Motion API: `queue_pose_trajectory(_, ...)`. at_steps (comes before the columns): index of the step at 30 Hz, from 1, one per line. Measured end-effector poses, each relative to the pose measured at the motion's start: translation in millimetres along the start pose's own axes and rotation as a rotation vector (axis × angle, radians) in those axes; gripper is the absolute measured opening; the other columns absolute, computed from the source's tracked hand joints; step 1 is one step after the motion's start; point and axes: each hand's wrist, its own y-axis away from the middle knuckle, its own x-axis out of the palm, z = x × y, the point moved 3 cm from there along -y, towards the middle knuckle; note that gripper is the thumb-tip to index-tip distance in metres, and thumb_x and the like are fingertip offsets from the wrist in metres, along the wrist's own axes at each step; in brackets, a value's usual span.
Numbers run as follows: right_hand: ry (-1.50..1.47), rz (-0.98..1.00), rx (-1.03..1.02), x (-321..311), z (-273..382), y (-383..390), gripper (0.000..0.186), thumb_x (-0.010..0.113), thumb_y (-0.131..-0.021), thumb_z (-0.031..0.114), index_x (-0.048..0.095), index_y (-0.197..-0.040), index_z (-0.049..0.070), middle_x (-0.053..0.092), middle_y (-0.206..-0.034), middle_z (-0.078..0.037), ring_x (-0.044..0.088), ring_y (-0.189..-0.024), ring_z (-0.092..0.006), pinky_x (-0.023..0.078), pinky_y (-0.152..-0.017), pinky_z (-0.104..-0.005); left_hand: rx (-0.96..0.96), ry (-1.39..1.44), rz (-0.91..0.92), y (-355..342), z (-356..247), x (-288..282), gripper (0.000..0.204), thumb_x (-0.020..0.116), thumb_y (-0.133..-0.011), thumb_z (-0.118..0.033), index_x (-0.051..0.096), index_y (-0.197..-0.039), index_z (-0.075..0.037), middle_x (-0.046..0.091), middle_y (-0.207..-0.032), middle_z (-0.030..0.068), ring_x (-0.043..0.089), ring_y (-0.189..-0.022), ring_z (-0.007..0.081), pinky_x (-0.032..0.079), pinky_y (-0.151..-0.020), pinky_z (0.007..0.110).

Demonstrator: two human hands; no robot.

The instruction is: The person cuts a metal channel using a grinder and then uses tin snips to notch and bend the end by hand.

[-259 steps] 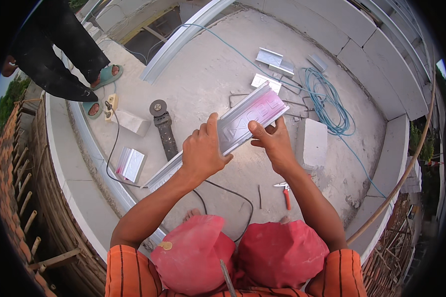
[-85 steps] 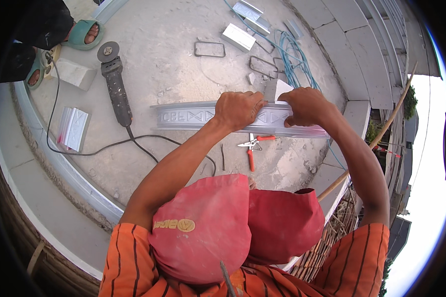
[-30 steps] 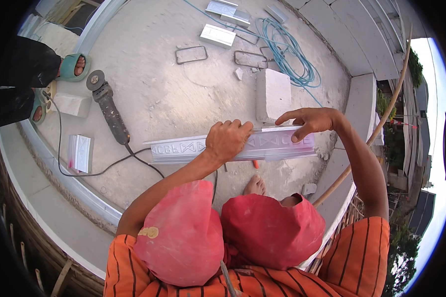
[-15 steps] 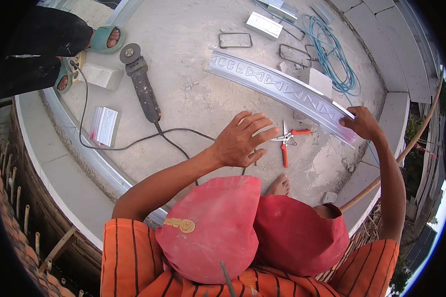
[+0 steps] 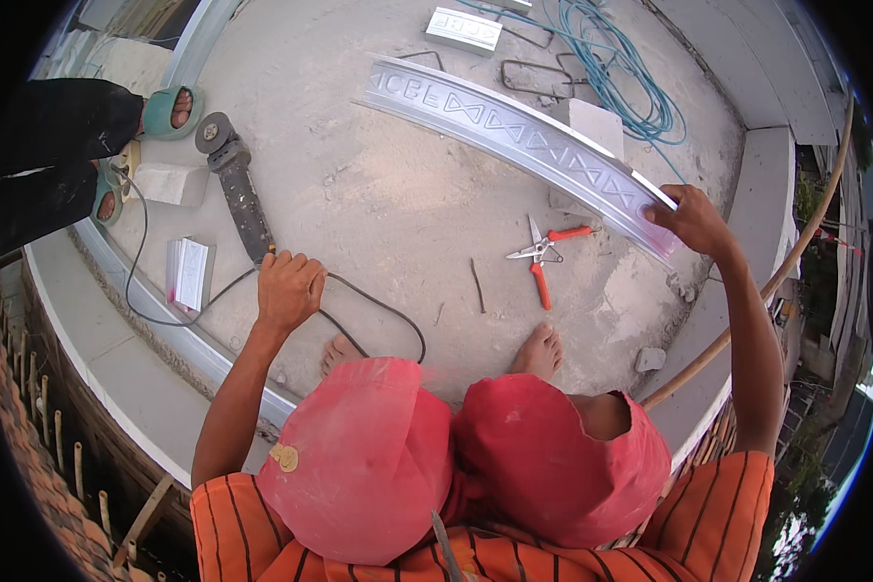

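My right hand point(image 5: 694, 219) is closed on the near right end of a long silver metal light-steel profile point(image 5: 514, 131) with a stamped pattern. That profile slants up to the left and rests by a pale block. On the left, an angle grinder point(image 5: 240, 189) with a worn dark body lies on the concrete. My left hand point(image 5: 292, 291) is closed at its rear end, around the black cord point(image 5: 376, 299); the fingers partly hide the grip. Snips with red-orange handles point(image 5: 543, 254) lie spread between my hands, apart from both.
Another person's sandalled feet point(image 5: 173, 112) stand at upper left near a pale block point(image 5: 172, 184). A short profile offcut point(image 5: 190, 274) lies by the left edge. Coiled blue hose point(image 5: 611, 73), bent metal rods point(image 5: 538, 78) and another offcut point(image 5: 464, 30) lie at the back. Low block walls point(image 5: 761, 184) border the floor.
My left hand has moved left and down from above the floor to the grinder's rear end and closed there. The view has shifted; my right hand stays on the profile.
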Motion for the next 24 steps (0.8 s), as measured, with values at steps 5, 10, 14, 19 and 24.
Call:
queue_pose_trajectory(5,0.015,0.125,-0.068,20,12,-9,0.031,0.072,-0.086,0.028,0.069,-0.087,-0.003,0.066,-0.075,-0.016,0.058,-0.067,-0.0269,0.045,-0.068,-0.0421,-0.335,-0.006,0.166,19,62,-32,0.013,0.073,-0.079,-0.012,0.068,-0.09,-0.008,0.063,-0.091,0.0088,0.057,-0.09,0.0294,0.041,-0.082,0.043)
queue_pose_trajectory(10,0.035,0.2,-0.145,38,27,-8,0.023,0.072,-0.085,0.021,0.069,-0.087,-0.002,0.068,-0.077,-0.018,0.06,-0.066,-0.0301,0.046,-0.067,-0.0429,-0.282,0.322,0.013,-27,15,-60,0.051,0.076,-0.076,-0.011,0.061,-0.125,-0.008,0.059,-0.124,0.0142,0.052,-0.119,0.0332,0.039,-0.101,0.044)
queue_pose_trajectory(14,0.085,0.177,-0.076,45,30,3,0.023,0.07,-0.082,0.03,0.07,-0.089,0.007,0.069,-0.082,-0.017,0.065,-0.08,-0.0374,0.05,-0.072,-0.0458,-0.103,0.265,-0.098,-79,-31,-78,0.063,0.077,-0.075,-0.013,0.055,-0.134,-0.009,0.054,-0.132,0.0164,0.048,-0.127,0.0361,0.036,-0.108,0.045)
queue_pose_trajectory(19,0.224,-0.025,-0.216,37,56,7,0.016,0.065,-0.074,0.009,0.071,-0.09,0.011,0.071,-0.082,-0.013,0.068,-0.078,-0.0356,0.053,-0.069,-0.0442,0.082,0.263,0.055,-124,-111,-62,0.074,0.081,-0.072,-0.025,0.05,-0.138,-0.01,0.05,-0.137,0.0163,0.045,-0.13,0.0347,0.035,-0.109,0.047)
queue_pose_trajectory(24,0.355,-0.139,-0.299,-7,107,3,0.023,0.065,-0.07,0.004,0.071,-0.092,0.01,0.071,-0.082,-0.012,0.069,-0.078,-0.033,0.054,-0.067,-0.0427,0.012,0.397,0.097,-162,-165,-54,0.058,0.075,-0.077,-0.02,0.054,-0.13,-0.008,0.062,-0.118,0.0172,0.063,-0.102,0.0351,0.049,-0.088,0.046)
